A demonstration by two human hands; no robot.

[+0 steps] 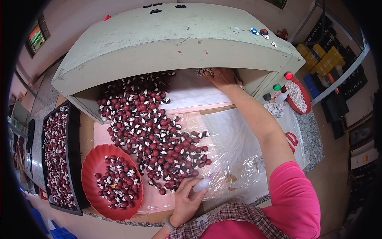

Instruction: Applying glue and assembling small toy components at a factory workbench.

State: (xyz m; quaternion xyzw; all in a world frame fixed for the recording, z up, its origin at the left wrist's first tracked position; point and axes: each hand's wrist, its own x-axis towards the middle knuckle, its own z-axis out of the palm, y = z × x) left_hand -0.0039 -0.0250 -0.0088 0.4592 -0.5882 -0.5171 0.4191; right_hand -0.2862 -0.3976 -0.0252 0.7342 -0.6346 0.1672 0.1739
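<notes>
My left hand point(187, 199) rests at the near edge of the table, fingers closed round a small white squeeze bottle point(201, 185). A large heap of small dark red pieces with white parts point(151, 127) spreads over clear plastic sheeting point(234, 147) from under a pale green cabinet point(175, 40) toward me. My right hand point(223, 77) reaches far back under the cabinet's overhang, next to a small clump of whitish bits point(203, 71); whether it grips any of them I cannot tell.
A red bowl point(92, 167) at the near left holds several red pieces. A black tray point(73, 159) full of them lies further left. At the right stand a red dish of white bits point(296, 95), small capped bottles point(277, 87) and red scissors point(292, 139).
</notes>
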